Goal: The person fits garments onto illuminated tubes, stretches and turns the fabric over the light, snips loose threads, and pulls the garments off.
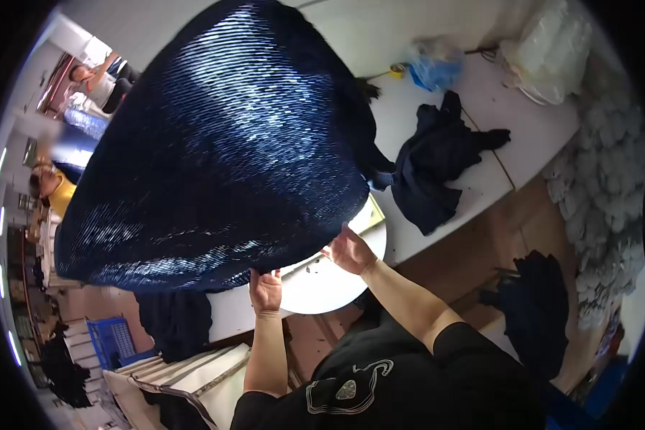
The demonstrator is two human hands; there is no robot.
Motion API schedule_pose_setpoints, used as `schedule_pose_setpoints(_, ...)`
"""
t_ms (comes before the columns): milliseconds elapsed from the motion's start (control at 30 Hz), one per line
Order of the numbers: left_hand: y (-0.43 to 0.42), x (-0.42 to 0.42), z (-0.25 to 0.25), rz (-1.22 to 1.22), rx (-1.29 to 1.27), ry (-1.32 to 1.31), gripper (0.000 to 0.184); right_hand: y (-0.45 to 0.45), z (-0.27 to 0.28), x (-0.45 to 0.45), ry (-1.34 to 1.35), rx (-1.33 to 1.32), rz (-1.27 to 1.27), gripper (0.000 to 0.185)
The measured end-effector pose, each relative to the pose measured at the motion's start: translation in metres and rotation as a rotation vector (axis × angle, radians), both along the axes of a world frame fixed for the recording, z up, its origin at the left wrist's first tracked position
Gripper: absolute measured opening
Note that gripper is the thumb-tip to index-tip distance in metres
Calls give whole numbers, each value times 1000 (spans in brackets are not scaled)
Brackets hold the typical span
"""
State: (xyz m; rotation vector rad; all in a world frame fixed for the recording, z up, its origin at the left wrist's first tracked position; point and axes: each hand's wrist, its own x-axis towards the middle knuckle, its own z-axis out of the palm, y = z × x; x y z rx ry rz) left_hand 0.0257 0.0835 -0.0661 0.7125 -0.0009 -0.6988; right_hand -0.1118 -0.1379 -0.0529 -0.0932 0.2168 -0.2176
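A large piece of dark blue, shiny ribbed fabric (251, 136) is spread out and bulging, lit from within or behind, and fills the upper middle. My left hand (266, 290) is at its lower edge, palm showing, with the fingertips partly hidden under the cloth. Farther right, my right hand (351, 251) touches the lower right edge with its fingers pinched at the cloth. Beneath the fabric and between my hands shows a bright white round surface (330, 290) with small dark bits on it.
A white table (494, 107) bears a crumpled dark garment (430, 172), a blue plastic bag (433, 68) and yellow tape (397, 70). Dark cloth (541, 308) lies lower right, beside piled grey pieces (602, 193). Two people, a blue crate (113, 340) and a cloth-lined rack (193, 380) are left.
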Motion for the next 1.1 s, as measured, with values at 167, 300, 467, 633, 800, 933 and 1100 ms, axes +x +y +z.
schedule_pose_setpoints(167,16,-16,-10,-79,183,38,41,-16,-12,-4,-148,260,-249,52)
schedule_pose_setpoints(300,37,-31,-16,-99,504,-20,33,-75,0,-14,-96,212,-418,53)
schedule_pose_setpoints(467,59,-31,-30,-85,821,50,27,-88,-65,-5,527,-78,-401,23)
schedule_pose_setpoints(633,96,-37,-82,-240,1246,131,32,-62,-154,-30,1161,-452,-142,19)
schedule_pose_setpoints(800,104,-23,-114,-418,1635,92,38,-56,-180,-39,1426,-1083,44,24)
schedule_pose_setpoints(933,72,-11,-97,-353,1586,-50,38,-58,-171,-23,1440,-1280,30,36)
schedule_pose_setpoints(1100,31,-13,-87,-529,1372,-379,22,-73,-106,-23,1197,-1673,-268,42)
